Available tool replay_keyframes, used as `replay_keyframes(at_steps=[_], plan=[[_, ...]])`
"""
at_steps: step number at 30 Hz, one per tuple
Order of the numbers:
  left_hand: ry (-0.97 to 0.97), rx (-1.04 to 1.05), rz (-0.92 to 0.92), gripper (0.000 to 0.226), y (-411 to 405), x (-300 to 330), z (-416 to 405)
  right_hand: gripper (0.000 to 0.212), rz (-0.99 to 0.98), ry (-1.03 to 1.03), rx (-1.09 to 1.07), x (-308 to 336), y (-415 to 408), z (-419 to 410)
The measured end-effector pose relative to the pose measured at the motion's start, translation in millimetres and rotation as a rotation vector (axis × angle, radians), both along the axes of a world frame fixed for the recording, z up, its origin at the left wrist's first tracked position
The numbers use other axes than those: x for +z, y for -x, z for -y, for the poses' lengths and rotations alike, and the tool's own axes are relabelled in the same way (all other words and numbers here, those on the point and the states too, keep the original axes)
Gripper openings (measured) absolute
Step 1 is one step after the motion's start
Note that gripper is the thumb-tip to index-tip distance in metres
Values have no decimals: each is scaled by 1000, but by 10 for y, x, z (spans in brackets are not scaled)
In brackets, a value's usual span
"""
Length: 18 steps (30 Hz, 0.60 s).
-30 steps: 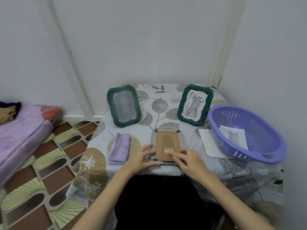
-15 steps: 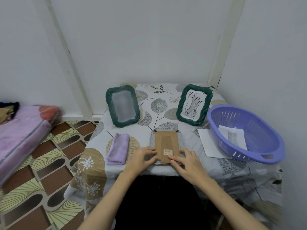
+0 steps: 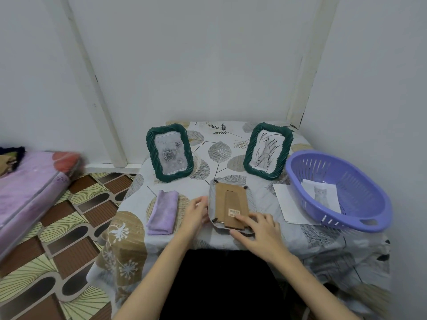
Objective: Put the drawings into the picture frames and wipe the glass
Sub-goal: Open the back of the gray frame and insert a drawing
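Note:
A third picture frame [image 3: 231, 204] lies face down at the table's front edge, its brown cardboard back and stand showing. My left hand [image 3: 196, 213] touches its left edge with relaxed fingers. My right hand [image 3: 258, 229] rests on its lower right corner, fingers spread over the cardboard. Two green frames stand at the back: the left frame [image 3: 169, 152] holds a rose drawing, the right frame [image 3: 268, 150] a sketch in dark lines. A folded purple cloth [image 3: 163, 212] lies left of my hands. A cat drawing [image 3: 321, 197] sits in the purple basket [image 3: 339, 192].
A blank white sheet [image 3: 286, 204] lies partly under the basket. The table [image 3: 231, 139] stands in a corner with walls behind and to the right. A pink mattress [image 3: 30, 188] lies on the patterned floor at the left.
My left hand has slid from the frame's lower left corner up along its left edge. My right hand has stayed on the lower right corner.

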<state>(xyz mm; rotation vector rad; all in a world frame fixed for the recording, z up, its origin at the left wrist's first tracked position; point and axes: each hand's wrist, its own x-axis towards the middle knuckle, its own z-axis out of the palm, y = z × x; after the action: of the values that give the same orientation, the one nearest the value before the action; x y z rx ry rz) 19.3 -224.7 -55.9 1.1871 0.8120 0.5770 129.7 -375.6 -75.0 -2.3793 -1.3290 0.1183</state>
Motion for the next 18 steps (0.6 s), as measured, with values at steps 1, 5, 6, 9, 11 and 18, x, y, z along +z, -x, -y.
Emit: replay_keyframes(at_steps=[1, 5, 6, 9, 11, 18], plan=[[130, 25, 110, 29, -20, 80, -3, 94, 39, -17, -40, 70, 22, -38], [272, -74, 261, 37, -80, 323, 13, 83, 51, -201, -6, 343, 130, -209], [262, -122, 267, 39, -107, 351, 38, 79, 49, -218, 18, 393, 134, -240], [150, -175, 199, 43, -141, 358, 91, 66, 29, -234, 20, 549, 92, -275], [-14, -182, 51, 42, -103, 288, 100, 58, -125, -314, -18, 648, 55, -249], [-609, -401, -465, 107, 116, 16, 160, 60, -869, -510, -169, 474, -122, -216]])
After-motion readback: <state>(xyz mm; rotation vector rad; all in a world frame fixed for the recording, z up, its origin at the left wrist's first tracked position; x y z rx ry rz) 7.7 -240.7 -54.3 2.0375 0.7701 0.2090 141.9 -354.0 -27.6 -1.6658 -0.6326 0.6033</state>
